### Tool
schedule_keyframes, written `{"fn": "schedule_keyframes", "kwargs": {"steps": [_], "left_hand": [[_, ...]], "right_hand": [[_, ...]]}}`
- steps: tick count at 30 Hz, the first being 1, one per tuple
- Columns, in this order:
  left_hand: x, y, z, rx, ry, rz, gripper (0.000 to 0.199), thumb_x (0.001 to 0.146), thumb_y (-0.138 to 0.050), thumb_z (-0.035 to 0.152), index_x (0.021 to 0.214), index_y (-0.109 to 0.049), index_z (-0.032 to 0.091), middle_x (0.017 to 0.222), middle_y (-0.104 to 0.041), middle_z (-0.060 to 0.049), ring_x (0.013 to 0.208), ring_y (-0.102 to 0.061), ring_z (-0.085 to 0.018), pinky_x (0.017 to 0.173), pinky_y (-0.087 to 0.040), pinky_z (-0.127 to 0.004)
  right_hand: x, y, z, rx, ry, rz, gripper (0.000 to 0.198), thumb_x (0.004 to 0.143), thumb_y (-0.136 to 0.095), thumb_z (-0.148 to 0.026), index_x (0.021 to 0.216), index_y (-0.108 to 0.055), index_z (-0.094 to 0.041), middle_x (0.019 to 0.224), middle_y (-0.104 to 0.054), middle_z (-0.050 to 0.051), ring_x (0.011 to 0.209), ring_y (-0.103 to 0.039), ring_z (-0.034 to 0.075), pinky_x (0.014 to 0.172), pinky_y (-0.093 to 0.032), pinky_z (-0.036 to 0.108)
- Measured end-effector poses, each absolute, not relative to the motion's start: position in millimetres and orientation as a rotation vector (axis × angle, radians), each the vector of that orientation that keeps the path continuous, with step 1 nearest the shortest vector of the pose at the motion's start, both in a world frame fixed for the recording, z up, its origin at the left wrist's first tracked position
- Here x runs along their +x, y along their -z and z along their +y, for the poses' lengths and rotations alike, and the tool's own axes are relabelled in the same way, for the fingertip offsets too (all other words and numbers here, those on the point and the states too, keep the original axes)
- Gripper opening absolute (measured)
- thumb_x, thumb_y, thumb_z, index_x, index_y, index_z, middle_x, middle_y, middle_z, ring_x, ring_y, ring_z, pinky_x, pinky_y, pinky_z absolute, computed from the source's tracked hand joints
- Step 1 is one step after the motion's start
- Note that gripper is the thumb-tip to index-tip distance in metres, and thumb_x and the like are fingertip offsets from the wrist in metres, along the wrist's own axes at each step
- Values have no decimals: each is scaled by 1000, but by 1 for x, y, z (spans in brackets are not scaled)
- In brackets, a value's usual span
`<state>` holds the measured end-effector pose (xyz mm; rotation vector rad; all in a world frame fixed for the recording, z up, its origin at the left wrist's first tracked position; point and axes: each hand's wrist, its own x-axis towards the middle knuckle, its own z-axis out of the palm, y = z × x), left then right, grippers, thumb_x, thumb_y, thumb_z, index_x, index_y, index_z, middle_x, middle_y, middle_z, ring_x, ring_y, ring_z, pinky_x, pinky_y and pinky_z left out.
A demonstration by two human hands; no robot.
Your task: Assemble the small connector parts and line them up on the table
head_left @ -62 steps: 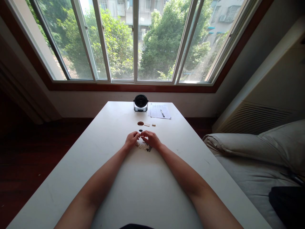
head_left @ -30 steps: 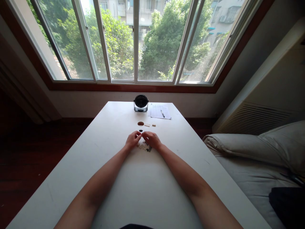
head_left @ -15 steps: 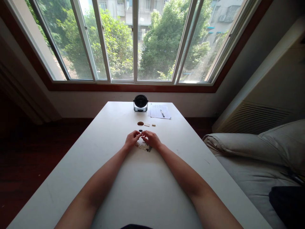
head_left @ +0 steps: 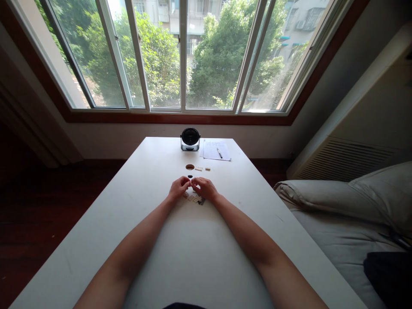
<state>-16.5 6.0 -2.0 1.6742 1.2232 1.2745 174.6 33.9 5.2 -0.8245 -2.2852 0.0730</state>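
My left hand [head_left: 179,186] and my right hand [head_left: 204,187] meet over the middle of the white table [head_left: 154,240]. Their fingertips are pinched together, and whatever they hold is too small and too hidden to name. Just below the fingers lies a loose group of small flat beige pieces [head_left: 195,199], partly covered by the right hand. Small dark grey pieces [head_left: 201,201] sit at the right side of that group. A small black object [head_left: 190,176] shows right beyond the fingertips.
Beyond the hands are a round hole [head_left: 189,167] in the tabletop and two small studded beige pieces [head_left: 198,168]. A black desk fan [head_left: 190,137] stands near the far edge, beside papers [head_left: 210,151] with a pen [head_left: 219,152]. A sofa [head_left: 328,223] is to the right.
The fingertips of my right hand have shifted slightly and come closer to those of the left. Both arms stay in place, and the table items look the same.
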Motion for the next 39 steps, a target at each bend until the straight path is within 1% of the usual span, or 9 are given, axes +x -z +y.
{"fn": "schedule_keyframes", "kwargs": {"steps": [4, 9, 14, 21, 28, 34, 39], "left_hand": [[-17, -2, 3, 1716, -1234, 1247, 22, 84, -62, 39, 91, -67, 19, 82, -69, -3, 72, -63, -15, 67, -51, -26], [-16, -3, 2, 1725, -1236, 1261, 22, 83, -64, 39, 89, -68, 18, 79, -69, -3, 69, -62, -15, 65, -51, -26], [-15, -1, 2, 1698, -1214, 1238, 22, 84, -63, 40, 90, -68, 19, 77, -69, -2, 67, -63, -14, 62, -51, -25], [-15, 1, 5, 1656, -1208, 1188, 23, 85, -62, 41, 93, -66, 20, 77, -69, -3, 67, -64, -14, 62, -51, -25], [-14, 2, 6, 1622, -1201, 1166, 24, 85, -61, 42, 95, -64, 20, 76, -68, -2, 64, -63, -13, 59, -51, -24], [-13, -2, -1, 1555, -1157, 1135, 31, 86, -59, 48, 98, -61, 20, 73, -67, -3, 62, -62, -14, 49, -48, -21], [-13, -2, -2, 1561, -1155, 1144, 32, 86, -58, 49, 98, -60, 19, 73, -67, -3, 62, -62, -14, 46, -46, -20]], "right_hand": [[175, -6, 33, -841, -102, -2263, 8, 93, -59, -27, 90, -64, -22, 80, -67, 2, 75, -59, 16, 71, -43, 26], [174, -9, 31, -833, -248, -2221, 8, 91, -60, -28, 87, -64, -22, 80, -68, 1, 73, -60, 15, 70, -44, 26], [175, -11, 30, -827, -403, -2188, 8, 89, -61, -28, 86, -65, -23, 81, -69, 0, 70, -61, 14, 68, -46, 26], [174, -11, 31, -806, -514, -2131, 11, 90, -61, -32, 86, -66, -22, 82, -70, 1, 68, -61, 14, 66, -49, 26], [174, -10, 33, -796, -537, -2103, 17, 92, -60, -37, 86, -66, -21, 84, -69, 2, 67, -62, 13, 64, -51, 25], [173, -9, 35, -790, -514, -2089, 15, 92, -60, -34, 87, -64, -21, 84, -68, 3, 69, -62, 14, 62, -52, 26], [172, -10, 33, -774, -506, -2087, 12, 93, -59, -31, 89, -64, -21, 85, -68, 3, 69, -62, 14, 63, -53, 26]]}}
